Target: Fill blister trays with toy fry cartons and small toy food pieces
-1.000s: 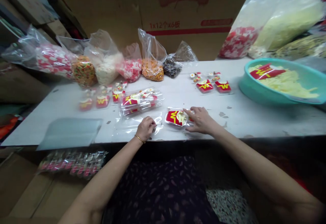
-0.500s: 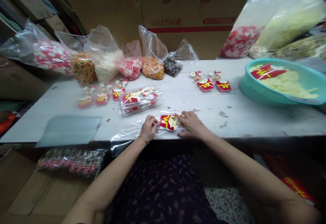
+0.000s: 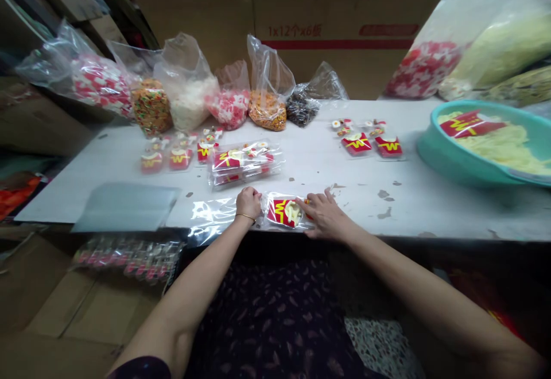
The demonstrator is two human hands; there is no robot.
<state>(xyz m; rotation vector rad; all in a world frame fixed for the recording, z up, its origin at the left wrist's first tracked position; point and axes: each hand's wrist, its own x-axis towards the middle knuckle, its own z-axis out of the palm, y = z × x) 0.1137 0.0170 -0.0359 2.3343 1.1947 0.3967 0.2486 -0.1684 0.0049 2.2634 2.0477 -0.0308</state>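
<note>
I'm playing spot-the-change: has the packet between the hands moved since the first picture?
Yes: the packet has moved left, away from the bowl, and nearer the front edge of the table.

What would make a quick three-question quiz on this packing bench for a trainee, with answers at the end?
1. Multiple choice: on which wrist is the bracelet? A) right; B) left; C) both.
2. True or false: the right hand is at the end of the wrapped red packet nearer the turquoise basin.
3. Fill in: the red piece lying on the pale strips in the basin bears a ____ mark.

Key: 1. B; 2. True; 3. yellow
</note>
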